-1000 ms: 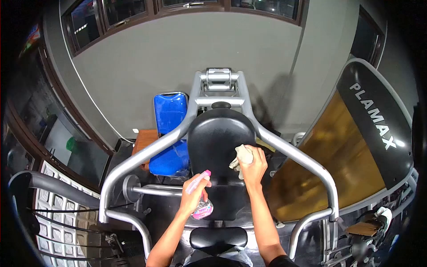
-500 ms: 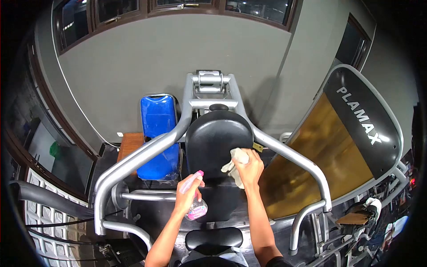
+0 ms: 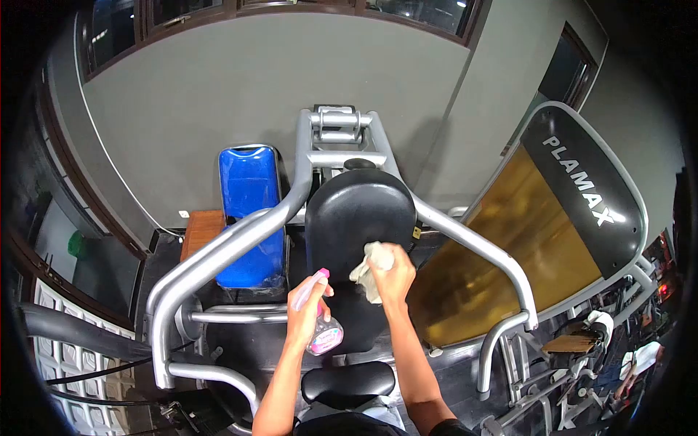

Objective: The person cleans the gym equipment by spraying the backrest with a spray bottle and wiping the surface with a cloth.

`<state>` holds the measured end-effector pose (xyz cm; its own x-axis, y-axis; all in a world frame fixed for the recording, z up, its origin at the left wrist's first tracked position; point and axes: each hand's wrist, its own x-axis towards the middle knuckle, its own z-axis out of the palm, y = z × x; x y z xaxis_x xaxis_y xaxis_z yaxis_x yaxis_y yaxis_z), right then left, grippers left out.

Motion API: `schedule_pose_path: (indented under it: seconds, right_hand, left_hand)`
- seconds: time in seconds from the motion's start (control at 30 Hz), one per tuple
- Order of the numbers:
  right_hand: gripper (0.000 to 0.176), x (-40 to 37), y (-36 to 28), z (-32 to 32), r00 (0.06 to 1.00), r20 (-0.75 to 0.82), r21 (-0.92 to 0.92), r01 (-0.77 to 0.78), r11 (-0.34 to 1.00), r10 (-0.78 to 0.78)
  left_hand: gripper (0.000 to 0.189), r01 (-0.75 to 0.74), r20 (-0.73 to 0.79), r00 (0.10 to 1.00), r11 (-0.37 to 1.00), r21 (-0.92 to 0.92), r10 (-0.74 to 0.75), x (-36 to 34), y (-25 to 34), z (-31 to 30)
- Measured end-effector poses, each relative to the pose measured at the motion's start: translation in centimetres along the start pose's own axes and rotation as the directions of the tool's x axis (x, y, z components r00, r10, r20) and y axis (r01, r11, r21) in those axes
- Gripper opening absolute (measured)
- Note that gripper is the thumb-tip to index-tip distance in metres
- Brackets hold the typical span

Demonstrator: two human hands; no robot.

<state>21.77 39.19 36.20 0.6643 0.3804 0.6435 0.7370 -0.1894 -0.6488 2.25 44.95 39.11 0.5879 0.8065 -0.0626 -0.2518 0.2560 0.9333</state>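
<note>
A clear spray bottle [image 3: 326, 338] with a pink nozzle and pink label is gripped in my left hand [image 3: 307, 305], in front of the machine's lower middle. My right hand [image 3: 392, 275] is closed on a crumpled whitish cloth [image 3: 369, 273], which lies against the lower part of the black padded backrest [image 3: 360, 211]. Below both hands is the black seat pad [image 3: 347, 385]. Silver tubular arms [image 3: 225, 251] of the machine curve round on both sides.
Left of the backrest stands a blue chair [image 3: 251, 189] beside a brown wooden stool [image 3: 201, 231]. A large PLAMAX panel [image 3: 523, 240] rises at the right. Behind is a grey wall [image 3: 276, 73]. A person in a white top [image 3: 643, 360] is at the far right.
My right hand and the cloth have moved slightly left across the backrest. The whole view has shifted a little. My left hand still holds the bottle.
</note>
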Motion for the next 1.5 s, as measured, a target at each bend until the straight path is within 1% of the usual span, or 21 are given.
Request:
schedule_pose_path:
  seconds: [0.07, 0.1, 0.2, 0.23, 0.3, 0.37, 0.43, 0.47, 0.53, 0.57, 0.67, 0.7, 0.77, 0.87, 1.0, 1.07, 1.17, 1.23, 1.3, 1.4, 1.5]
  right_hand:
    - [0.038, 1.8, -1.1, -0.1, 0.995, -0.067, 0.093, -0.068, 0.993, 0.075]
    - [0.036, 2.5, -1.4, 0.1, 0.996, -0.083, 0.038, -0.040, 0.998, 0.043]
    - [0.033, 2.7, -2.3, 1.0, 0.998, -0.053, 0.038, -0.012, 0.999, 0.014]
    - [0.035, 2.1, -2.5, 1.2, 0.999, -0.017, 0.044, -0.037, 0.998, 0.038]
    - [0.038, 0.5, -2.2, 1.6, 0.999, 0.026, 0.004, 0.046, 0.999, -0.046]
    - [0.042, -1.4, -1.9, 1.7, 0.996, 0.084, -0.031, 0.035, 0.999, -0.032]
    - [0.039, -2.0, -2.0, 1.1, 0.985, 0.161, -0.055, 0.072, 0.996, -0.062]
    - [0.039, -1.7, -1.9, 0.9, 0.984, 0.164, -0.056, 0.076, 0.996, -0.066]
    - [0.034, -0.6, -2.2, 0.1, 0.982, 0.184, -0.127, 0.063, 0.990, -0.039]
    - [0.032, 0.2, -2.2, -0.1, 0.986, 0.160, -0.118, 0.071, 0.990, -0.052]
    - [0.037, 2.5, -2.9, 0.4, 0.999, 0.047, 0.024, -0.026, 0.999, 0.025]
    - [0.037, 2.8, -3.3, 0.8, 0.999, 0.031, 0.073, -0.017, 0.997, 0.015]
    - [0.037, 2.4, -4.5, 1.8, 1.000, -0.024, 0.089, 0.007, 0.996, -0.005]
    - [0.039, -0.1, -4.2, 3.3, 0.997, 0.011, 0.054, 0.076, 0.996, -0.077]
    - [0.038, -2.6, -3.6, 3.1, 0.992, 0.099, 0.032, 0.071, 0.997, -0.074]
    - [0.037, -2.6, -3.0, 2.4, 0.980, 0.170, -0.004, 0.107, 0.994, -0.105]
    - [0.037, -0.2, -3.8, 1.9, 0.987, 0.147, -0.031, 0.076, 0.997, -0.071]
    - [0.038, 1.3, -4.7, 2.1, 0.992, 0.090, 0.014, 0.083, 0.996, -0.084]
    - [0.039, 1.8, -5.7, 2.5, 0.997, 0.036, 0.045, 0.064, 0.997, -0.066]
    - [0.038, 0.6, -6.0, 3.4, 0.999, 0.025, 0.076, 0.044, 0.996, -0.046]
    - [0.039, -1.6, -6.1, 4.1, 0.989, 0.106, 0.051, 0.098, 0.994, -0.103]
  left_hand:
    - [0.036, -0.004, 0.001, 1.000, 1.000, -0.023, 0.004, 0.0, 0.0, 0.0]
    - [0.036, -0.009, 0.002, 1.000, 0.999, -0.040, 0.009, 0.0, 0.0, 0.0]
    - [0.036, 0.008, -0.005, 1.000, 0.999, -0.053, -0.008, 0.2, 0.1, 0.1]
    - [0.036, 0.008, -0.002, 1.000, 0.998, -0.058, -0.008, 0.3, 0.1, 0.2]
    - [0.035, 0.010, 0.000, 1.000, 0.998, -0.058, -0.010, 0.3, -0.1, 0.1]
    - [0.035, 0.000, -0.001, 1.000, 0.999, -0.053, 0.000, 0.3, -0.1, -0.1]
    - [0.035, -0.014, -0.003, 1.000, 0.999, -0.047, 0.014, 0.4, -0.1, -0.3]
    - [0.035, -0.019, -0.005, 1.000, 0.998, -0.057, 0.019, 0.5, -0.1, -0.3]
    - [0.035, -0.020, -0.008, 1.000, 0.997, -0.068, 0.020, 0.4, -0.1, -0.4]
    - [0.036, -0.015, -0.010, 1.000, 0.998, -0.066, 0.014, 0.5, 0.1, -0.4]
    - [0.036, -0.012, -0.013, 1.000, 0.997, -0.080, 0.011, 0.5, 0.3, -0.2]
    - [0.036, -0.018, -0.018, 1.000, 0.996, -0.092, 0.016, 0.5, 0.3, -0.1]
    - [0.036, -0.017, -0.017, 1.000, 0.993, -0.114, 0.015, 0.5, 0.1, -0.2]
    - [0.036, -0.013, -0.029, 1.000, 0.990, -0.141, 0.009, 0.5, -0.1, -0.2]
    - [0.034, -0.027, -0.047, 0.999, 0.992, -0.124, 0.022, 0.7, -0.3, -0.6]
    - [0.036, -0.033, -0.057, 0.998, 0.992, -0.124, 0.026, 0.7, -0.2, -0.8]
    - [0.035, -0.049, -0.088, 0.995, 0.987, -0.152, 0.036, 1.0, -0.2, -0.9]
    - [0.034, -0.049, -0.106, 0.994, 0.984, -0.173, 0.031, 0.8, -0.2, -0.8]
    - [0.035, -0.043, -0.110, 0.994, 0.988, -0.146, 0.027, 0.7, 0.3, -0.6]
    - [0.036, -0.024, -0.103, 0.995, 0.988, -0.151, 0.008, 0.7, 0.4, -0.7]
    - [0.034, -0.039, -0.119, 0.993, 0.984, -0.173, 0.019, 0.8, 0.1, -0.8]
